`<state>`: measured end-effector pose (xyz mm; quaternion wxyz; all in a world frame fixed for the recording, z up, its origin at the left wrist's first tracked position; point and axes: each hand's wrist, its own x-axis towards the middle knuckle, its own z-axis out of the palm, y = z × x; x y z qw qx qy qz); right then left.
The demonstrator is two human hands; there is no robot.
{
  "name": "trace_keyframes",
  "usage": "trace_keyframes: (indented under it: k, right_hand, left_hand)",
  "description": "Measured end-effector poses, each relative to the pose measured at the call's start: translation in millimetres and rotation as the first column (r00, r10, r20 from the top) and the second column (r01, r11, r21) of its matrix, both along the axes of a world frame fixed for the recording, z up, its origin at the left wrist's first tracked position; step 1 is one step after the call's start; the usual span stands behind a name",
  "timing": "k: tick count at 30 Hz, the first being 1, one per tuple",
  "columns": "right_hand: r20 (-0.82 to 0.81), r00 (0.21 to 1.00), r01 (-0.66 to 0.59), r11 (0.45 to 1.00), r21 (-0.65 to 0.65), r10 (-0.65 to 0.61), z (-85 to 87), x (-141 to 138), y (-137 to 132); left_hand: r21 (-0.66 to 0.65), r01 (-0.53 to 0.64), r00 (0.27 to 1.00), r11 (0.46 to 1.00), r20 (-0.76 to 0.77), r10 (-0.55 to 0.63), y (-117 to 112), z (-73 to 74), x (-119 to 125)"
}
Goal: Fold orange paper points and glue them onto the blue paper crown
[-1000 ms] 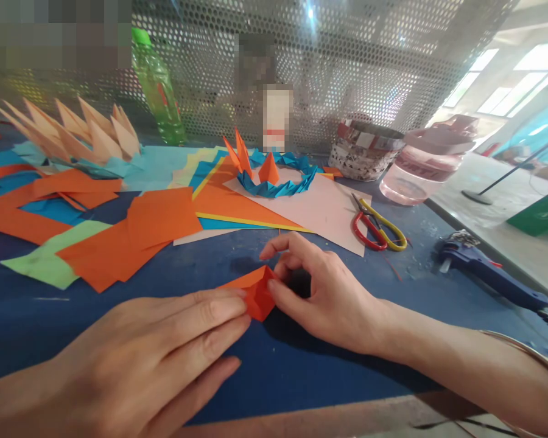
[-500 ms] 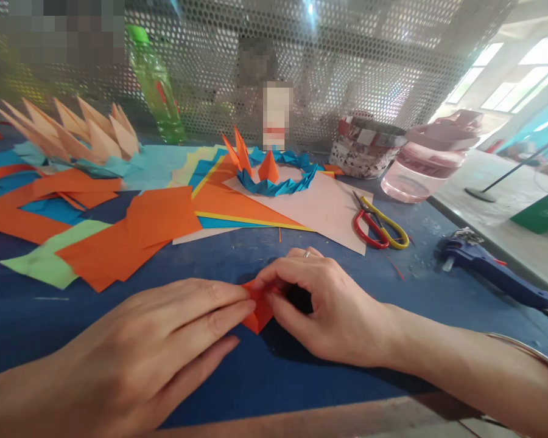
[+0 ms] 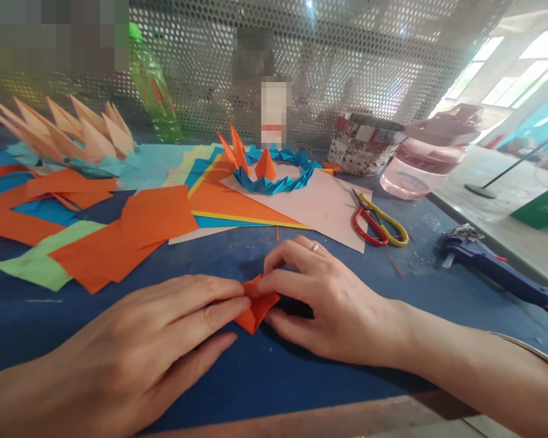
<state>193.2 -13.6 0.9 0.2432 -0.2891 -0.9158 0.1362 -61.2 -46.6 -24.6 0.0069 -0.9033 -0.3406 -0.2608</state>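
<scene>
A small folded piece of orange paper (image 3: 258, 309) lies on the blue table (image 3: 301, 377) between my two hands. My left hand (image 3: 164, 334) rests flat on its left part, fingers stretched out and pressed on the paper. My right hand (image 3: 333, 301) comes from the right, and its thumb and fingers pinch the paper's right edge. A ring shows on one finger of that hand. Most of the folded paper is hidden under my fingers.
Loose orange, green and blue sheets (image 3: 119, 237) lie at the left. A blue paper ring with orange points (image 3: 269, 170) sits on a pink sheet. Red and yellow scissors (image 3: 377, 222), a blue glue gun (image 3: 493, 267), a pink jar (image 3: 432, 158), a paper basket (image 3: 363, 143) and a green bottle (image 3: 153, 85) stand farther off.
My right hand has closed down over the orange paper's right side and folded it flatter. My left hand stayed pressed on the paper.
</scene>
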Motion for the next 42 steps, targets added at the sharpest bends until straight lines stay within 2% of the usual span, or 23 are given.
trace_keyframes:
  k: [5, 10, 13, 19, 26, 32, 36, 42]
  right_hand:
    - [0.057, 0.998, -0.025, 0.982, 0.186, 0.015, 3.3, 2.1, -0.5]
    - [0.076, 0.995, -0.082, 0.953, 0.291, 0.062, 3.7, 3.0, -1.7]
    - [0.091, 0.993, -0.098, 0.946, 0.309, 0.073, 3.9, 2.8, -1.9]
    - [0.060, 0.995, -0.093, 0.970, 0.223, 0.082, 5.0, 1.8, -2.9]
    - [0.063, 0.995, -0.087, 0.975, 0.205, 0.075, 5.8, 1.4, -3.5]
    - [0.033, 0.998, -0.059, 0.996, 0.067, 0.057, 5.3, 0.4, -2.3]
    - [-0.001, 1.000, -0.013, 0.997, -0.074, 0.013, 6.6, 0.7, -4.1]
    - [0.005, 0.994, 0.104, 0.956, -0.275, -0.107, 7.8, 2.3, -4.9]
  left_hand:
    - [-0.045, 0.010, 1.000, 0.999, -0.009, -0.011, 0.5, 2.2, 0.7]
    - [-0.042, 0.013, 1.000, 0.999, -0.010, -0.013, 1.3, 4.1, 2.4]
    - [-0.037, 0.031, 0.999, 0.999, -0.022, -0.031, 2.3, 3.9, 1.8]
    - [-0.002, 0.027, 0.999, 1.000, -0.023, -0.027, 4.0, 5.6, 3.7]
    - [-0.031, 0.014, 1.000, 0.999, 0.010, -0.014, 1.9, 8.0, 5.3]
    - [-0.008, 0.017, 0.999, 1.000, 0.035, -0.017, 2.5, 12.4, 9.7]
    - [-0.124, 0.062, 0.995, 0.990, 0.081, -0.052, 11.2, 21.5, 19.9]
    - [-0.261, -0.004, 0.995, 0.965, 0.098, 0.031, 20.2, 22.1, 19.9]
